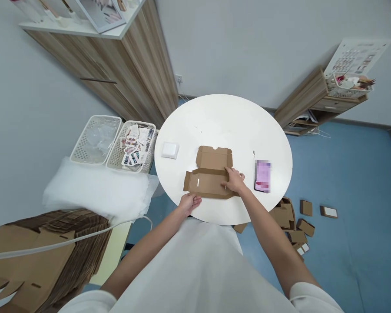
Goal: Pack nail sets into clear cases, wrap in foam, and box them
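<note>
A brown cardboard box (210,181), partly folded, lies on the round white table (215,121) in front of me. Its lid panel with side tabs stretches away from me, and two small white slits show in its base. At the near edge, left of its middle, my left hand (190,203) has its fingers pressed together against the cardboard. My right hand (235,179) grips the right end, thumb over the inside and forefinger by the fold. A small white wrapped packet (170,150) lies to the left. To the right is a phone (262,176) with a blurred screen.
Left of the table stand a basket of nail-design cards (135,148) and a basket of clear bags (97,137). White foam sheets (97,189) and stacked flat cardboard (45,256) are nearer me. Several small boxes (298,237) lie on the blue floor at right.
</note>
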`<state>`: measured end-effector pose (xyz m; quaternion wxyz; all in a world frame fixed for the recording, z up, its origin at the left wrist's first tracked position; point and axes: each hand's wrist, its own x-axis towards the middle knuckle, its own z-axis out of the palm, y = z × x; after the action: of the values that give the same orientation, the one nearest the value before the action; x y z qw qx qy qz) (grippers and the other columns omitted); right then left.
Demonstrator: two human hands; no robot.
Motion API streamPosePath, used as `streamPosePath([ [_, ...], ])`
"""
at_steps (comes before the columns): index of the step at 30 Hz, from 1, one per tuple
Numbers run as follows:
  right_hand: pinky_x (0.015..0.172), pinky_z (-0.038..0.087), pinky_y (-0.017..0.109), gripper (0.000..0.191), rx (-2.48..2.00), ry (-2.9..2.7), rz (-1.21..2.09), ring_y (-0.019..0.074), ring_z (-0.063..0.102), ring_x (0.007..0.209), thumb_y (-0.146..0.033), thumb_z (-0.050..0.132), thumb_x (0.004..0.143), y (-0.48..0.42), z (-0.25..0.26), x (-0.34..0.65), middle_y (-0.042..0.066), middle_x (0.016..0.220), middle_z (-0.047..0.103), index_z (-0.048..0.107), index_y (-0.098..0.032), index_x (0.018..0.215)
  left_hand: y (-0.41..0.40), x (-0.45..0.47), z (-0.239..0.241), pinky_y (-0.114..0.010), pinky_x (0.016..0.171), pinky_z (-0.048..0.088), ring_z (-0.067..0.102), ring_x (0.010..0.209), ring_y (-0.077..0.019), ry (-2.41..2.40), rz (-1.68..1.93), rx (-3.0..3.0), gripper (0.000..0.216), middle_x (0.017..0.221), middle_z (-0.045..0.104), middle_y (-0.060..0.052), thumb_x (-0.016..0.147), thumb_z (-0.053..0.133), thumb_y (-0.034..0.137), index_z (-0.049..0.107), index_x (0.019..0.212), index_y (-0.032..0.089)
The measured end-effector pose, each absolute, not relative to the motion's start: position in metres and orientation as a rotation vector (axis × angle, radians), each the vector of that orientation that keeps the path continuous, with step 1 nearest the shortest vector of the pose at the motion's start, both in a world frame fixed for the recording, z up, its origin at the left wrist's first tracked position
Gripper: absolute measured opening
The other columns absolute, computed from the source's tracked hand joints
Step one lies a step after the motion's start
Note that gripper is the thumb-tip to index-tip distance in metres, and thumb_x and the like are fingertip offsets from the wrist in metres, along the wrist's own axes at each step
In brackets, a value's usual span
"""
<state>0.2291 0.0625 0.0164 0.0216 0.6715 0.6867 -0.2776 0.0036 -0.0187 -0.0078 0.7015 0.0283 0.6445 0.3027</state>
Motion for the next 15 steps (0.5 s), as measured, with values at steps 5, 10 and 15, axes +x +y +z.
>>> streamPosePath([
  [5, 0.093, 0.018, 0.047, 0.078, 2.042, 2.204, -0.699, 0.0288, 0.037, 0.110, -0.048, 0.058, 0.065, 0.046, 0.016, 0.221, 0.011, 0.117, 0.044, 0.026, -0.024, 0.132, -0.007, 0.009, -0.007, -0.028, 0.070, 0.053, 0.063, 0.061, -0.0112, 1.417, 0.751, -0.055, 0.004, 0.067, 0.062, -0.005, 0.078, 0.051, 0.013, 0.052, 0.074, 0.014],
  [10, 0.096, 0.004, 0.056, 0.082, 2.147, 2.234, -0.356, 0.0367, 0.012, 0.128, -0.065, 0.051, 0.064, 0.030, 0.013, 0.211, 0.016, 0.138, 0.022, 0.031, -0.023, 0.131, 0.001, 0.012, -0.007, -0.027, 0.068, 0.053, 0.061, 0.059, -0.0097, 1.402, 0.775, -0.109, 0.009, 0.067, 0.061, -0.004, 0.081, 0.047, 0.012, 0.050, 0.073, 0.014],
  [15, 0.099, -0.003, 0.057, 0.100, 1.976, 2.324, -0.243, 0.0354, -0.010, 0.131, -0.074, 0.039, 0.063, 0.021, 0.010, 0.205, 0.018, 0.145, 0.006, 0.022, -0.008, 0.136, 0.005, 0.010, -0.007, -0.028, 0.069, 0.053, 0.062, 0.062, -0.0107, 1.385, 0.747, -0.082, 0.008, 0.068, 0.060, -0.004, 0.082, 0.046, 0.014, 0.049, 0.075, 0.014],
])
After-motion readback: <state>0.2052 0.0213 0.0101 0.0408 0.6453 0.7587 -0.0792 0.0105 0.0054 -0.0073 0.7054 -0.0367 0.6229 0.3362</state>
